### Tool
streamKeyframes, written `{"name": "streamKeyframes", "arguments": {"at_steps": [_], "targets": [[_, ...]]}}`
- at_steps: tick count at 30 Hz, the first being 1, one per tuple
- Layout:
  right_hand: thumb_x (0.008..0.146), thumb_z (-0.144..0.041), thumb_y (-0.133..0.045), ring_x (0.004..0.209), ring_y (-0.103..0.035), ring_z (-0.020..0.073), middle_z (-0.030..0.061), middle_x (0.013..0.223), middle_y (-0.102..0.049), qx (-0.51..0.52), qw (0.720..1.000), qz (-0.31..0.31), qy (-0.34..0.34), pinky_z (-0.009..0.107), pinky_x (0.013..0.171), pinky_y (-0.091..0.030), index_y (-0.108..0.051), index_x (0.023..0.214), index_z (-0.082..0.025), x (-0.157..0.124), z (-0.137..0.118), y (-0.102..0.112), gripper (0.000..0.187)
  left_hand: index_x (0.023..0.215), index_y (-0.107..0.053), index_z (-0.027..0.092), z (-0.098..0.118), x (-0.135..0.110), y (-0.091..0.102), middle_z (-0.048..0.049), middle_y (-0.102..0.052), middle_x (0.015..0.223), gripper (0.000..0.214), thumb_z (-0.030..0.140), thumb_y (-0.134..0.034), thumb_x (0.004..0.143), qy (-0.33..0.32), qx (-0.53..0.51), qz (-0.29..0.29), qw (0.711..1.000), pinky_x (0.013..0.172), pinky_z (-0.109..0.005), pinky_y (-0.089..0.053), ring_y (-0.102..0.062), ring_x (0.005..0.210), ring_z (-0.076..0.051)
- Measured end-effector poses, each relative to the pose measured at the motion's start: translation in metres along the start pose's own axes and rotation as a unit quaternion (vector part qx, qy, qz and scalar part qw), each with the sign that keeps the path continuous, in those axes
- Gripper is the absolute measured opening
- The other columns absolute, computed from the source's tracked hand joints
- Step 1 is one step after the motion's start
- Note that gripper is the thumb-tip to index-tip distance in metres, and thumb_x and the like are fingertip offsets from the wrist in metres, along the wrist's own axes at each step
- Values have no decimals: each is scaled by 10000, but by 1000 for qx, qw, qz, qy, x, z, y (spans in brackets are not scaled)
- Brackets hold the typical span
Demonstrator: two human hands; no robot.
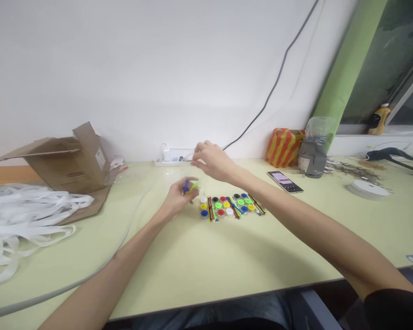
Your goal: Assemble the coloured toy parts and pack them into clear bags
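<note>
The left hand [176, 198] is pinching a small blue-and-yellow plastic piece [190, 186] in its fingertips; it looks light and stiff, easiest held by its middle. The right hand [211, 160] is hanging half-open, gripping nothing, beyond the colored caps [227, 206].

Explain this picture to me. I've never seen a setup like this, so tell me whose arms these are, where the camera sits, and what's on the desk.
This is one picture from a camera worn on a person's head, looking forward and down, so the two arms are that person's own. There is no machine. The left hand pinches a small blue and lime-green piece. The right hand is raised and open above the desk, holding nothing visible. On the pale green desk lie small round containers with coloured tops, coloured sticks, a phone, a heap of white strips and a cardboard box.
</note>
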State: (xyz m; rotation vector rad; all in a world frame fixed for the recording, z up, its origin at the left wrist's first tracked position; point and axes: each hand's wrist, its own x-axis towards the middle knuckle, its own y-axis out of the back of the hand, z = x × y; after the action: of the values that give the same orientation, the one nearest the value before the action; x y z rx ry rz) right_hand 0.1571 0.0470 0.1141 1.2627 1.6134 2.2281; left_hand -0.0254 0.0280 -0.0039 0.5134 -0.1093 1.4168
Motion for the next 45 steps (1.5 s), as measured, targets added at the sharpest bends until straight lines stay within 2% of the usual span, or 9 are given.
{"name": "streamKeyframes", "arguments": {"at_steps": [4, 9, 16, 21, 26, 28, 32, 40, 45], "targets": [[1022, -257, -445, 1049, -530, 269, 140, 1089, -650, -19, 991, 70, -109, 391, 860, -392, -721, 969, -163, -3, 43, -13, 296, 1144, -644, 170, 2, 0, 1, -25, -691, 792, 571, 427, -832, 670, 41, -33, 34, 998, 582, -309, -605, -681, 734, -194], [907, -159, -627, 948, -623, 257, 140, 985, -704, 13, 967, -123, -220, 386, 842, -464, -724, 876, -151, -35, 92, -58, 102, 1121, -645, 142, 0, 0, 1, -45, -703, 804, 588, 414, -849, 641, 65, -53, 55, 995, 602, -314, -603, -699, 775, -215], [992, -364, -579, 1106, -624, 198, 91, 1317, -595, 34, 955, -133, -262, 384, 931, -553, -619, 1248, -241, -74, 109, -98, 287, 1090, -669, 154, -4, 0, 1, -9, -665, 802, 584, 392, -866, 594, 69, -47, 66, 994, 540, -287, -585, -619, 662, -145], [923, -183, -621, 848, -640, 214, 121, 906, -717, 69, 968, -57, -235, 356, 777, -486, -694, 849, -149, -65, 112, -73, 110, 1121, -661, 170, -5, 0, 1, -10, -657, 804, 577, 384, -856, 621, 71, -33, 36, 996, 492, -275, -572, -592, 622, -130], [940, -164, -515, 876, -592, 202, 74, 949, -686, 137, 966, 154, -159, 350, 823, -444, -672, 905, -177, -42, 98, -18, 161, 1140, -656, 176, -5, -1, 1, 18, -611, 729, 567, 386, -843, 648, 70, -29, 17, 997, 461, -268, -560, -555, 547, -109], [953, -189, -504, 873, -565, 202, 64, 964, -649, 157, 961, 195, -115, 352, 818, -436, -680, 933, -197, -33, 83, 4, 177, 1142, -660, 179, -4, 0, 1, 17, -605, 715, 564, 391, -840, 652, 68, -22, 10, 997, 441, -259, -544, -573, 554, -122], [971, -207, -521, 993, -502, 237, 76, 1015, -590, 125, 975, 180, -33, 376, 850, -396, -707, 917, -216, -18, 44, 26, 193, 1114, -673, 176, -2, 0, 0, -10, -637, 756, 536, 391, -841, 653, 58, -7, 7, 998, 440, -246, -530, -632, 641, -166], [977, -150, -532, 946, -454, 235, 99, 932, -632, 20, 994, 24, 104, 366, 792, -306, -719, 858, -178, 0, -4, 9, 223, 1100, -658, 142, 1, 0, -1, -46, -677, 828, 551, 379, -866, 647, 37, -51, 5, 998, 472, -269, -547, -632, 676, -174], [1016, -198, -491, 969, -490, 225, 87, 954, -680, 88, 990, 99, 56, 356, 859, -336, -708, 1032, -179, -5, -1, 7, 218, 1146, -622, 127, 5, -1, -1, -44, -682, 776, 605, 368, -879, 655, 32, -94, 16, 995, 488, -267, -548, -644, 690, -182]]}}
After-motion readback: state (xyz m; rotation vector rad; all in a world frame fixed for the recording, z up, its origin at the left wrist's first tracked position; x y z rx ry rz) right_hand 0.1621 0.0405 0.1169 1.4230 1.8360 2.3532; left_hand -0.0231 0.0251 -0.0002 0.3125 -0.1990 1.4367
